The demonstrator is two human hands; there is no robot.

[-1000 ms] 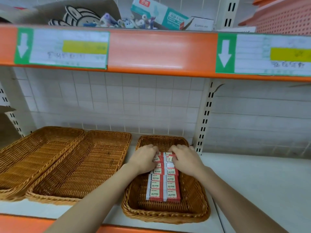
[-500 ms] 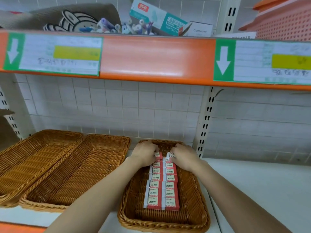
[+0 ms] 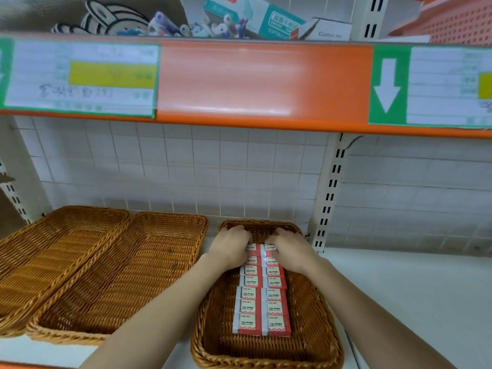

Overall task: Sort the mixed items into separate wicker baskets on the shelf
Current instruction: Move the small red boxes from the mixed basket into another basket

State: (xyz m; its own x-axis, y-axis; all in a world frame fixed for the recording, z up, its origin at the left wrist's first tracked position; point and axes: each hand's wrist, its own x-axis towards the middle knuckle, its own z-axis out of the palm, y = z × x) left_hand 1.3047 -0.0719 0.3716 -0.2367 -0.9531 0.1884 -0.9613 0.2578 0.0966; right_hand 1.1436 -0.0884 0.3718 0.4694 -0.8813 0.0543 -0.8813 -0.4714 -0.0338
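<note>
Two neat rows of red-and-white 2B erasers (image 3: 262, 310) lie lengthwise in the right wicker basket (image 3: 316, 323). My left hand (image 3: 230, 249) and my right hand (image 3: 291, 251) sit side by side at the far end of the rows. Each hand's fingers curl over the farthest erasers of its own row, and the fingertips are hidden behind the knuckles. The middle wicker basket (image 3: 119, 275) and the left wicker basket (image 3: 53, 249) hold nothing that I can see.
An orange shelf edge (image 3: 263, 83) with paper labels hangs overhead. Above it lie pens and cartons (image 3: 255, 20). A slotted white upright (image 3: 330, 195) stands just right of the basket. Bare white shelf board (image 3: 412, 294) stretches to the right.
Both hands have slid farther back along the eraser rows toward the basket's far wall. More erasers now show in front of them.
</note>
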